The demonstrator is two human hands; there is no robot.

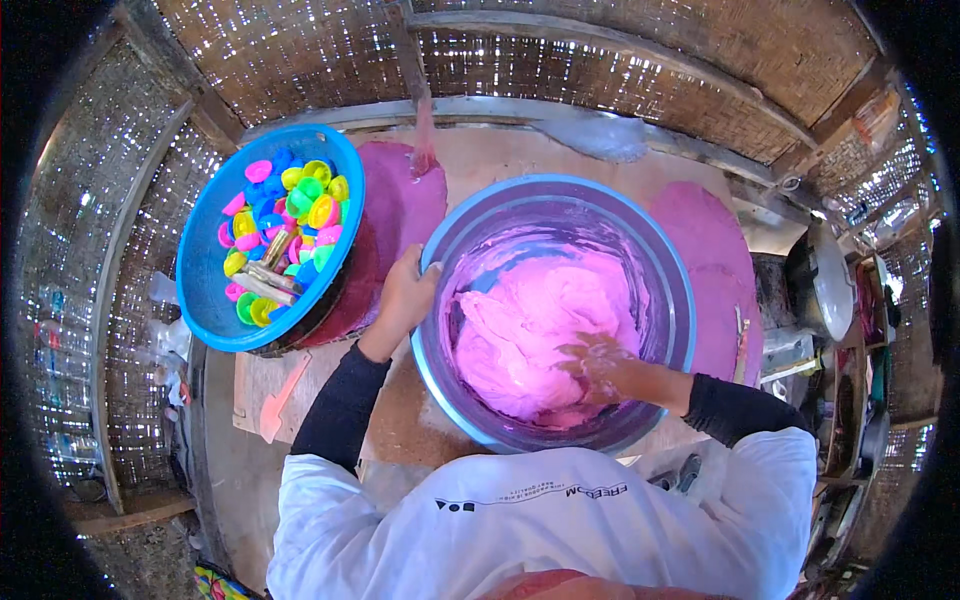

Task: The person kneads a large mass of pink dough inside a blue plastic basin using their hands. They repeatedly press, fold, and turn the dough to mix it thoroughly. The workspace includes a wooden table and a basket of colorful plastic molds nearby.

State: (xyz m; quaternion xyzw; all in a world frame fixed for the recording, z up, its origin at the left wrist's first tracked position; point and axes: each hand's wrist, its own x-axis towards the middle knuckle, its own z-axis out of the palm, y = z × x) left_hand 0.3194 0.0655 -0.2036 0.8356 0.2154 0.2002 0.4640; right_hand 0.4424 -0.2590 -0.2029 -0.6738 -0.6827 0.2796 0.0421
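Observation:
A large blue-rimmed basin (684,290) stands in front of me, its inner wall smeared with pink. Inside lies a big mass of soft, sticky pink dough or batter (510,340), smooth in places and folded in others. My left hand (408,292) grips the basin's left rim, with the thumb over the edge. My right hand (600,368) reaches into the basin from the right and touches the pink mass. Its fingers are spread and coated with the mixture, and the fingertips are partly sunk in it.
At the left, a blue tub (200,285) holds many small colourful plastic cups (300,205) and short metallic sticks (270,277). A pink spatula-like piece (280,400) lies on the wooden board (400,425). A wok-like pan (822,280) stands at the right; woven walls (600,75) surround the place.

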